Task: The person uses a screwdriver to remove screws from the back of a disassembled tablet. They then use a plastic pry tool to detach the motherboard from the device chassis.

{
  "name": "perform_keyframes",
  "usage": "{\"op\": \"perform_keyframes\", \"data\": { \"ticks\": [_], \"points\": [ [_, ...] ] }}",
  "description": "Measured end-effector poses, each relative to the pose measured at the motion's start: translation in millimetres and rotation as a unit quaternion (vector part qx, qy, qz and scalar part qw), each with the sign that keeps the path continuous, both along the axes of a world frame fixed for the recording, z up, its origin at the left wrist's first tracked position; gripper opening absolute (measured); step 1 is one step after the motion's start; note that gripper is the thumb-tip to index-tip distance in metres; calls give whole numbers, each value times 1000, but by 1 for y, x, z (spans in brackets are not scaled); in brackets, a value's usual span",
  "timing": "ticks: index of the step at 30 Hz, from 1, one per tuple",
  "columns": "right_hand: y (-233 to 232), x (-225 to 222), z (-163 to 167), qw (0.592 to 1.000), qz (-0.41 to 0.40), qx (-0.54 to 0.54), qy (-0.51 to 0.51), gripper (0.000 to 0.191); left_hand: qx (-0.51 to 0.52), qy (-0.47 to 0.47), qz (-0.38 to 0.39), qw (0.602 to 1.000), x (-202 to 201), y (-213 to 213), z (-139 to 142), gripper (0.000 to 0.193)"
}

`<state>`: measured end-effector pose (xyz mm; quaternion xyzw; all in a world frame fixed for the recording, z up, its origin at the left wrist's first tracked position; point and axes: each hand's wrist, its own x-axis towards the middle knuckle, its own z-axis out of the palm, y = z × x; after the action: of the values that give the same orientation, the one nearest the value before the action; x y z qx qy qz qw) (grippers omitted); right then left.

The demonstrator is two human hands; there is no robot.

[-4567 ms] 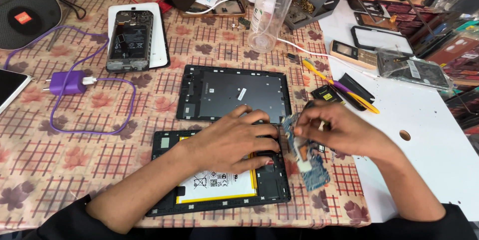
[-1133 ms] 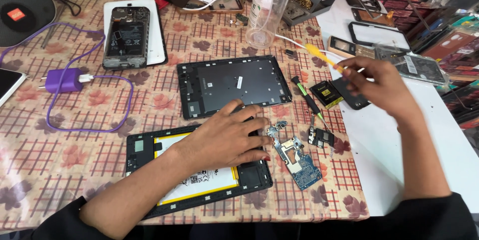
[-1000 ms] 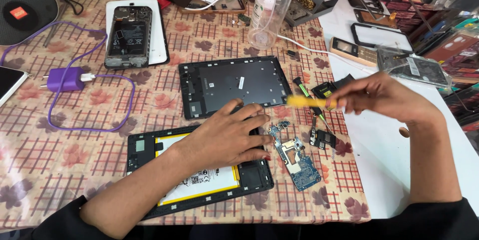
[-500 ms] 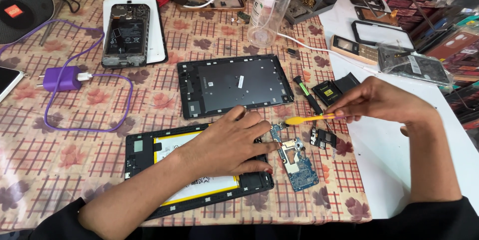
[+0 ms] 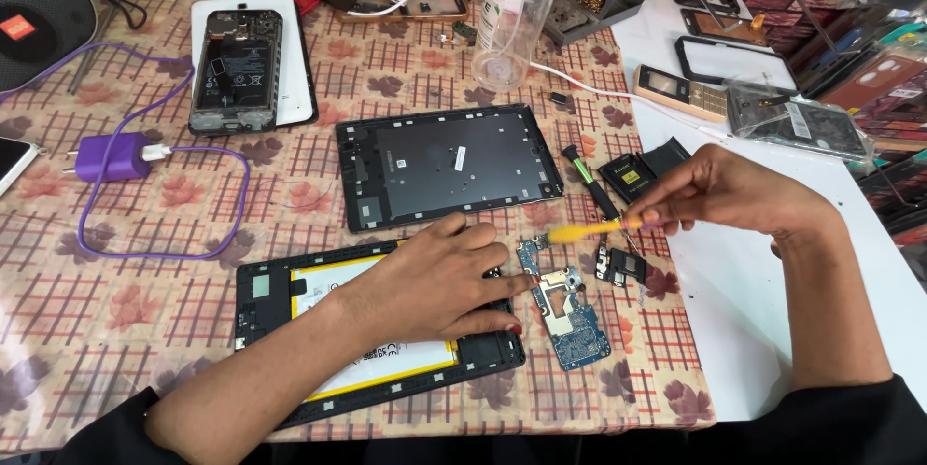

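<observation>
Your left hand (image 5: 439,277) pressed flat, fingers released, on the opened tablet (image 5: 290,301); your right hand (image 5: 734,193) pinched a yellow screwdriver (image 5: 587,229) above the circuit board (image 5: 572,318).

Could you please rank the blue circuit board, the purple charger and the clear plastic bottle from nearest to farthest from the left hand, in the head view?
From the left hand:
1. Blue circuit board, just to its right, by the fingertips.
2. Clear plastic bottle, up at the table's far side.
3. Purple charger, far off left.

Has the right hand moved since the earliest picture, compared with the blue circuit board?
Yes. The right hand, then at the blue circuit board, now holds a yellow tool up and right of it.
</observation>
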<state>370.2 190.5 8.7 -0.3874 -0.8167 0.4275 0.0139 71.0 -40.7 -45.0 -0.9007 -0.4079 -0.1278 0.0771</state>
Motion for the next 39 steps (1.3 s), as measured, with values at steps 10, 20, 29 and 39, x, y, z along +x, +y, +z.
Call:
{"op": "perform_keyframes", "data": {
  "ticks": [10, 20, 29, 39],
  "points": [
    [18, 17, -5, 1000, 16, 6, 2, 23, 4, -9, -6, 1000, 1, 1, 0, 52],
    [15, 17, -1, 999, 30, -6, -13, 29, -2, -9, -8, 1000, 1, 2, -1, 51],
    [15, 18, -2, 999, -12, 19, -33, 22, 5, -15, -12, 1000, 1, 1, -1, 52],
    [1, 1, -6, 999, 43, -14, 4, 27, -5, -33, -17, 999, -2, 1, 4, 43]
  ]
}}
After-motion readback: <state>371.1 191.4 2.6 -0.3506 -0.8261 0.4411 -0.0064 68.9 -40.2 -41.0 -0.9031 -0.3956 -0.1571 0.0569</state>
